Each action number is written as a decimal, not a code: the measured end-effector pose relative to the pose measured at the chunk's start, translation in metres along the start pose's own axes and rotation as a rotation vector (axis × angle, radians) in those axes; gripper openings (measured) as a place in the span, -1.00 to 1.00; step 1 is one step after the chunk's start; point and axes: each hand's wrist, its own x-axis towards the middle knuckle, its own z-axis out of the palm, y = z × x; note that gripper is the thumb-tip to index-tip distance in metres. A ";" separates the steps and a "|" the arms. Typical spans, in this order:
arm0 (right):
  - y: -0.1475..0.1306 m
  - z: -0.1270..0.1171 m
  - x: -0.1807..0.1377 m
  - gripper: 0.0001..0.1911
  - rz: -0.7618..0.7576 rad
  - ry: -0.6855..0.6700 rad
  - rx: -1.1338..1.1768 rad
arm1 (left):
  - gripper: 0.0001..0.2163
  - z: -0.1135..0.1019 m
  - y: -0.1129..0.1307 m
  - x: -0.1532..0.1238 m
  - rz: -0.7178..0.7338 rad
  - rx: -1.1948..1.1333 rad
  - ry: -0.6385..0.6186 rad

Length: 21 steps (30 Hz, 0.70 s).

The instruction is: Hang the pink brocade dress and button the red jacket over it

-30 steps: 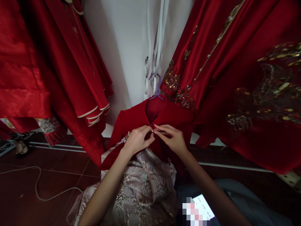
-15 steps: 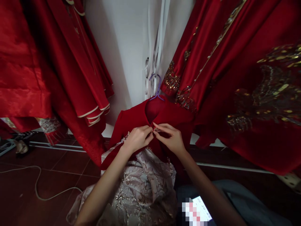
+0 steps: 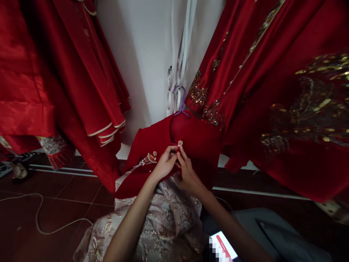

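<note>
A red jacket [image 3: 200, 140] hangs on a purple hanger [image 3: 182, 105] in front of me. Near its neckline sits a flower-shaped jeweled button [image 3: 180, 143]; a beaded ornament [image 3: 149, 158] decorates the chest on the left. My left hand [image 3: 165, 164] pinches the jacket's front edge just below the button. Beside it, my right hand [image 3: 187, 173] is closed on the same edge, its fingertips close under the button. The fingers partly hide the front opening. Below, a pale shiny patterned fabric [image 3: 160, 222] hangs and spreads under my forearms.
Red garments [image 3: 103, 91] with pale trim hang at left, and red garments with gold sequins [image 3: 324, 105] at right. White straps [image 3: 185, 40] hang against the wall. A cable [image 3: 40, 218] crosses the tiled floor. A lit phone screen [image 3: 223, 245] lies near my lap.
My right hand has shifted lower and turned its fingers upward, uncovering the jeweled button. My left hand has moved slightly down, and the chest ornament shows more fully.
</note>
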 end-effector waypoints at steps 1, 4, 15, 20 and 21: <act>0.002 -0.001 -0.003 -0.20 -0.007 0.034 -0.008 | -0.76 -0.001 0.000 -0.002 -0.017 0.015 0.008; 0.006 -0.016 -0.017 -0.39 0.100 0.318 -0.020 | -0.78 -0.010 -0.001 -0.022 -0.010 0.237 0.080; 0.003 -0.096 -0.027 -0.71 0.440 0.598 0.147 | -0.66 -0.057 -0.030 -0.125 -0.024 1.082 0.383; -0.014 -0.096 -0.017 -0.74 0.466 0.253 0.268 | -0.72 -0.056 -0.003 -0.117 0.147 0.913 0.690; -0.018 -0.095 -0.015 -0.78 0.479 0.225 0.278 | -0.74 -0.052 0.004 -0.115 0.157 0.886 0.754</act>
